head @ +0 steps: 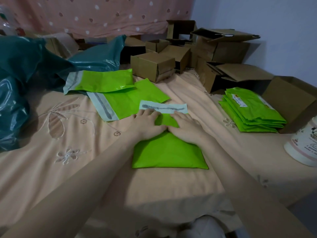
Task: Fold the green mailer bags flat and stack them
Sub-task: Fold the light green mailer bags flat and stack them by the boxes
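We look down on a bed covered by a peach sheet (51, 169) embroidered with flowers and leaves. Behind it hangs a pink curtain (103, 14) with pale spots, and a plain bluish wall (274, 18) stands at the right.

In the middle lies the bag (168, 152), green, its white flap (163, 107) pointing away from us. Our left hand (148, 123) and right hand (186, 125) press flat on its far half, side by side, thumbs nearly touching, fingers straight and a little spread, reaching the flap's near edge.

Just beyond, to the left, two loose bags (120, 93) overlap, flaps open. Well to the right sits the stack (252, 112) of folded green bags, touching a brown box (291, 100). More boxes (171, 62) crowd the far side. Dark teal sacks (25, 74) pile up at the left. At the right edge stands a white tub (303, 148), perhaps printed with a cartoon figure; the print is too blurred to read.
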{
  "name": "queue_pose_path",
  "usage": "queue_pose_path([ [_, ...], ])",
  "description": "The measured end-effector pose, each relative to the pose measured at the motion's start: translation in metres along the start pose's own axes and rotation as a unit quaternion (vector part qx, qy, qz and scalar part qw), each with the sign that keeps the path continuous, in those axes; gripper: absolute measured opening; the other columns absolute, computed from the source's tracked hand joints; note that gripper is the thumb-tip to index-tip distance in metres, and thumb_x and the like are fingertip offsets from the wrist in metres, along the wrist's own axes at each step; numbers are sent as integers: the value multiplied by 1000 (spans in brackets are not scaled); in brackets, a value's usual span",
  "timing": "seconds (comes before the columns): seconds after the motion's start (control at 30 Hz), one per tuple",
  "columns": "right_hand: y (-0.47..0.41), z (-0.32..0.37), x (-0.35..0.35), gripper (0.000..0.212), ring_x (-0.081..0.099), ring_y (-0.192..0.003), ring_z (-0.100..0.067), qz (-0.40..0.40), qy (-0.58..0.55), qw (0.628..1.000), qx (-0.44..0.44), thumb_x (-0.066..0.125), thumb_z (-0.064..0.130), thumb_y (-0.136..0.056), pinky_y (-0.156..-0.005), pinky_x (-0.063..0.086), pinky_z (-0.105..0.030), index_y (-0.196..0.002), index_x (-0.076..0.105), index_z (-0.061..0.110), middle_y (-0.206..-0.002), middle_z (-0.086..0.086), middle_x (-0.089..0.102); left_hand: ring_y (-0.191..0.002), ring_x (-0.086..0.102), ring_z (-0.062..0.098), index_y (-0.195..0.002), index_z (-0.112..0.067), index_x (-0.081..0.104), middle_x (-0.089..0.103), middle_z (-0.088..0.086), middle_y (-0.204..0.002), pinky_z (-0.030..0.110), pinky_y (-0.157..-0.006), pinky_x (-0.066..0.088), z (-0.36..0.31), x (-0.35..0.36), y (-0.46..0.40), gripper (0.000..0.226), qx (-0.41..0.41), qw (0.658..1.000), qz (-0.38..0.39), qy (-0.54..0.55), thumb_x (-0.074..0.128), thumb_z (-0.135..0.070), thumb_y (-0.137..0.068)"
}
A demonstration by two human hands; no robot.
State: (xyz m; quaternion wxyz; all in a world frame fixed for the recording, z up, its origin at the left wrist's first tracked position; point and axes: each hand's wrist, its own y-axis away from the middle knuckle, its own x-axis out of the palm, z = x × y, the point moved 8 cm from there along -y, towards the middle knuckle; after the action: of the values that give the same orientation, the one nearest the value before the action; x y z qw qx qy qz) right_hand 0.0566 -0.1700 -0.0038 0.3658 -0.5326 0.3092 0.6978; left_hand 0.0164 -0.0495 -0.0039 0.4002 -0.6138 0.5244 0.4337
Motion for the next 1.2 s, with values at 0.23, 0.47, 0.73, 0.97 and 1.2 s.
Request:
queue_pose_path([
  [0.23,-26,9,-8,58,4,-146,-6,-5,8,999,-44,38,35,-97,-117,2,-41,-150,18,22,-159,9,8,-146,-3,11,-151,-24,9,0,-7,-159,41,-117,-2,-9,11,-25,55,52,998,33,-5,24,-35,-99],
  [0.47,-33,-17,3,68,8,-146,-15,-58,-38,997,15,44,50,-92,-116,9,-33,-149,22,20,-159,-1,11,-145,9,24,-145,-23,30,18,10,-156,40,-115,3,8,8,-32,68,-6,992,-8,126,36,-47,-82],
  [0.73,-6,-38,-41,40,49,-120,-25,-256,-201,945,46,61,23,-83,-100,39,-40,-122,54,16,-124,-7,54,-116,47,23,-121,-11,54,48,12,-124,21,-85,33,37,-48,5,37,-43,917,-232,323,52,-17,-84],
  [0.97,22,-58,-24,54,57,-106,-29,-102,-182,966,153,68,42,-76,-92,46,-41,-119,45,18,-109,-12,63,-106,55,27,-126,-10,42,61,9,-111,35,-84,42,47,-28,29,53,-123,975,-82,166,65,-33,-84],
  [1.2,29,-54,-13,80,58,-98,-25,-123,-342,915,174,80,8,-67,-86,48,-35,-131,34,11,-98,-10,58,-94,58,22,-127,-14,39,58,-4,-94,32,-75,45,54,-24,35,59,-174,931,-104,304,70,-14,-77],
])
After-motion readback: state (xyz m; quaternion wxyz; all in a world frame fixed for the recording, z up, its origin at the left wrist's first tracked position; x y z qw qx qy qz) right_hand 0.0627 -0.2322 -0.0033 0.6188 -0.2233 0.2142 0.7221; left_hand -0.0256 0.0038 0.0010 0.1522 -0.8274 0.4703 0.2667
